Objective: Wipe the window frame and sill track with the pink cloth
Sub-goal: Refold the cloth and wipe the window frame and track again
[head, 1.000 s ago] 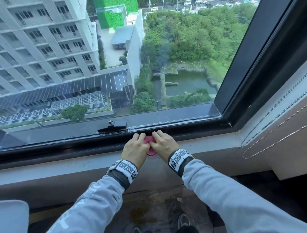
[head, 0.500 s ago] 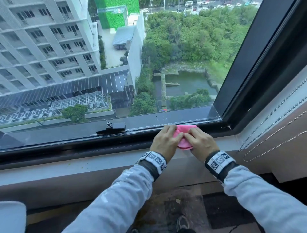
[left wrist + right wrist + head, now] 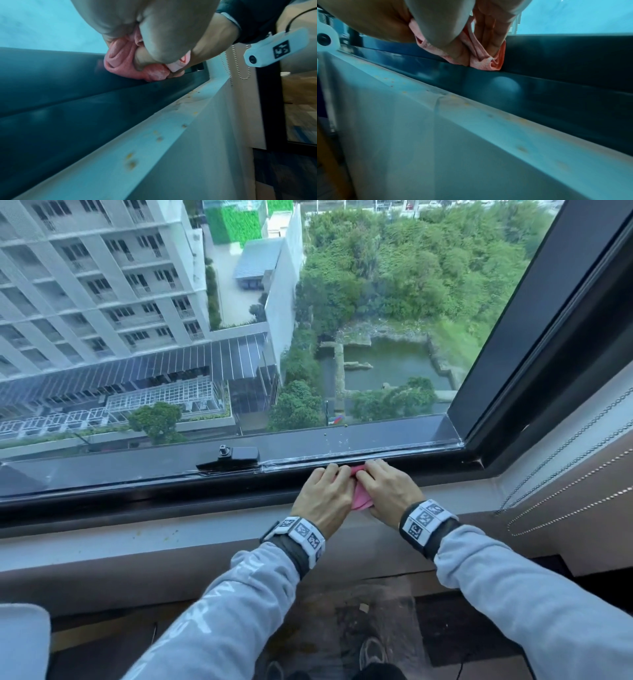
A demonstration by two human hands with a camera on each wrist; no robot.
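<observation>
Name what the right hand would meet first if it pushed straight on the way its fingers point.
Probably the dark window frame: the right hand already presses the pink cloth there, pane just beyond; depth is unclear.

Daylit glass pane (image 3: 308, 320) overlooks buildings; bead chains (image 3: 565, 474) hang rightward.

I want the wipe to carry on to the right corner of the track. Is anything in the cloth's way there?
Nothing visible. Both hands, left hand and right hand, hold the pink cloth against the sill track; that stretch looks bare up to the corner. The black window latch sits on the other side, left of the hands.
</observation>
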